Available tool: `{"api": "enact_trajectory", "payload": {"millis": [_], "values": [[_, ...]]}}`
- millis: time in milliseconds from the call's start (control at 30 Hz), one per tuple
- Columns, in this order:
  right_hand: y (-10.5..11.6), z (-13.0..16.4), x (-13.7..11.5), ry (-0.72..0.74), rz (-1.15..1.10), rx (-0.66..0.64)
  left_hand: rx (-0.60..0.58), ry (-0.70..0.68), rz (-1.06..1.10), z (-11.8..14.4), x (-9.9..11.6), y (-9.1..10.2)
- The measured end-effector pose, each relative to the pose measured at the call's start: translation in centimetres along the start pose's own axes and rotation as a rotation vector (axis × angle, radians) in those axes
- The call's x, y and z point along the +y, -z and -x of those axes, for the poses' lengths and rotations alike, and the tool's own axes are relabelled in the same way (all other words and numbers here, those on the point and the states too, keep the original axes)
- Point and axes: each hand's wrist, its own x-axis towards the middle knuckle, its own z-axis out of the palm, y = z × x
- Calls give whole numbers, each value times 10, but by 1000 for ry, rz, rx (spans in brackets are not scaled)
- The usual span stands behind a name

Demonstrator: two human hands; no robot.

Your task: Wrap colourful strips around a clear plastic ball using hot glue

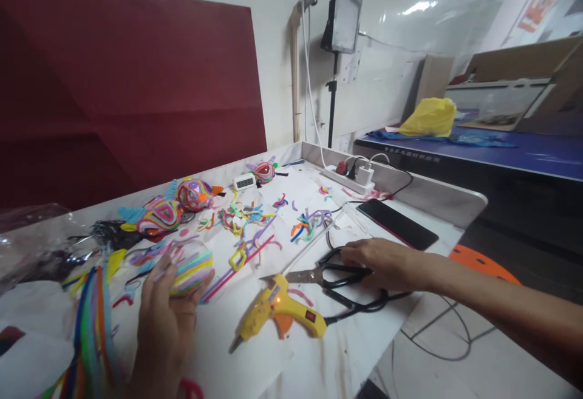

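Observation:
My left hand grips a clear round ball wrapped in coloured pipe cleaners, near the table's front left. My right hand rests on the black handles of a pair of scissors lying flat on the white table; whether the fingers are through the loops is unclear. A yellow glue gun lies just in front of the scissors, its tip pointing to the lower left and its black cord running off to the right.
Loose pipe-cleaner pieces litter the table's middle. Finished coloured balls sit at the back left, and a bundle of long pipe cleaners lies front left. A black phone, a power strip and a small clock stand behind.

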Motion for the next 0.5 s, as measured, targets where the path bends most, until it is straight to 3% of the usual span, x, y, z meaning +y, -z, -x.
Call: {"api": "enact_trajectory", "payload": {"millis": [200, 433, 500], "values": [[9, -9, -1, 155, -13, -94, 13, -16, -23, 2, -3, -1], [43, -4, -2, 103, 252, -106, 31, -5, -32, 1, -4, 1], [55, 2, -4, 69, 263, 0, 33, 0, -14, 1, -4, 0]]}}
